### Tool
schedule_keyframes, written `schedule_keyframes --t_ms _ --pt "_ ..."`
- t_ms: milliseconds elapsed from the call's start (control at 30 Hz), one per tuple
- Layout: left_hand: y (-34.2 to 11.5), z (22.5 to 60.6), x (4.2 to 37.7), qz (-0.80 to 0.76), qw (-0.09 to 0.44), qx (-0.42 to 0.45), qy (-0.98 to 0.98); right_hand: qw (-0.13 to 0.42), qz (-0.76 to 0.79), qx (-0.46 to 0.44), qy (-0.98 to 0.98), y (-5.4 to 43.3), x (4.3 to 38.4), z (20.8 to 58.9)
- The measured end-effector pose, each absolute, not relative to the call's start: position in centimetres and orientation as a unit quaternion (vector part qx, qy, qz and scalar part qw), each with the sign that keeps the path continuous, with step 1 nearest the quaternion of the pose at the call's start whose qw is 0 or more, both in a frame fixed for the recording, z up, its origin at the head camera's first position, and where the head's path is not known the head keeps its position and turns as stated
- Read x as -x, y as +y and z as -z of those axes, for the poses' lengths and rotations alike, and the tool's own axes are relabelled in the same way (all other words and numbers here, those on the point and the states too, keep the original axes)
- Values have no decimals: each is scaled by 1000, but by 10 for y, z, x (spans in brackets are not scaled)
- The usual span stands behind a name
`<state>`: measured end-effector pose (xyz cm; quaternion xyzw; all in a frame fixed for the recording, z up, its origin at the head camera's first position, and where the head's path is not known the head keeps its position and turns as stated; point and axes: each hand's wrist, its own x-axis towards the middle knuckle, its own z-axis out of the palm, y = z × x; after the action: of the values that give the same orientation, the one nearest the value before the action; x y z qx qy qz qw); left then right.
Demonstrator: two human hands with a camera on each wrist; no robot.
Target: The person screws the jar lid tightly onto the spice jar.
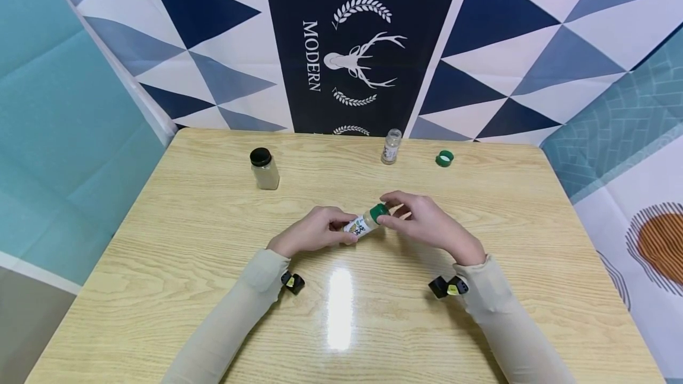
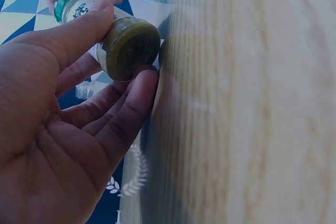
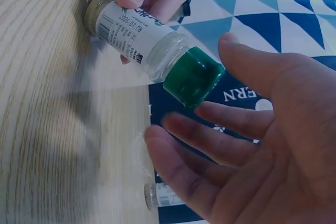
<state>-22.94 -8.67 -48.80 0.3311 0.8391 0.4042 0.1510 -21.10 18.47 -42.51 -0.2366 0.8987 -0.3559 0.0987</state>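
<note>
A small glass spice bottle (image 1: 357, 227) with a white printed label and a green cap (image 3: 194, 76) lies tilted just over the table. My left hand (image 1: 317, 230) pinches its lower end between thumb and fingers; the brownish contents show through the base (image 2: 130, 50). At the cap end is my right hand (image 1: 421, 221), its fingers spread loosely about the cap. In the right wrist view the thumb tip and a fingertip sit right at the cap's edge, while the other fingers stand apart from it.
Toward the back of the wooden table (image 1: 187, 236) stands a topless clear glass bottle (image 1: 391, 147). A loose green cap (image 1: 444, 158) lies right of it. At the back left is a square jar (image 1: 265, 170) with a black lid. Patterned cloth (image 1: 213, 34) hangs behind the table.
</note>
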Motion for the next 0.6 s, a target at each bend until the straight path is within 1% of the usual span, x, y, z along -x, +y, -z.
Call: schedule_keyframes --t_ms 100,367,600 --pt "-87 488 230 -404 151 -332 839 97 363 240 895 185 209 422" --pt "-87 488 230 -401 153 -330 841 89 380 297 871 186 206 418" --pt "-86 489 230 -401 153 -330 841 96 375 294 874 186 207 420"
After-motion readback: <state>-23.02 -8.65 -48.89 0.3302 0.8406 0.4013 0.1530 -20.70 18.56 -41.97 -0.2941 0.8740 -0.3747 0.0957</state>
